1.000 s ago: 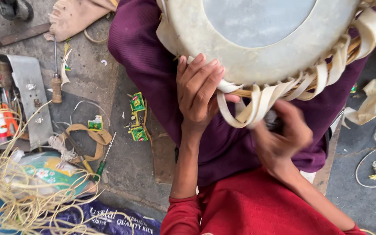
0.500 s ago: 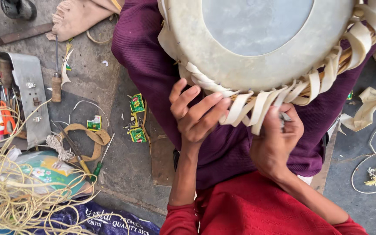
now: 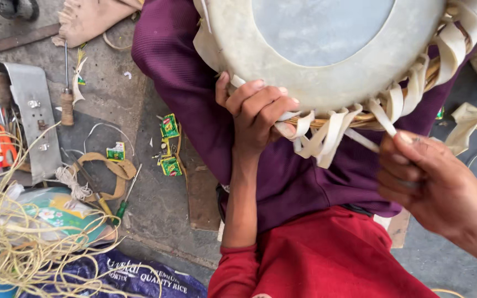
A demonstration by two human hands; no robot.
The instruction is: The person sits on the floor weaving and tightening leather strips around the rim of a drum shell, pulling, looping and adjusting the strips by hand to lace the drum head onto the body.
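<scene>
Item: round drum (image 3: pixel 327 49) with pale hide head, resting on the lap over purple trousers (image 3: pixel 299 176), its rim laced with cream hide straps (image 3: pixel 332 129); left hand (image 3: pixel 258 113) curled against the lower rim with fingers closed over the strap loops, right hand (image 3: pixel 434 182) clenched around one strap end (image 3: pixel 379 118), drawn taut from the rim. Floor at left: wooden-handled awl (image 3: pixel 66 99), green-handled screwdriver (image 3: pixel 125 201), small green packets (image 3: pixel 168 144), metal tray (image 3: pixel 28 118) of tools, tangle of yellowish cord (image 3: pixel 6 243), printed sack (image 3: pixel 133 278)
</scene>
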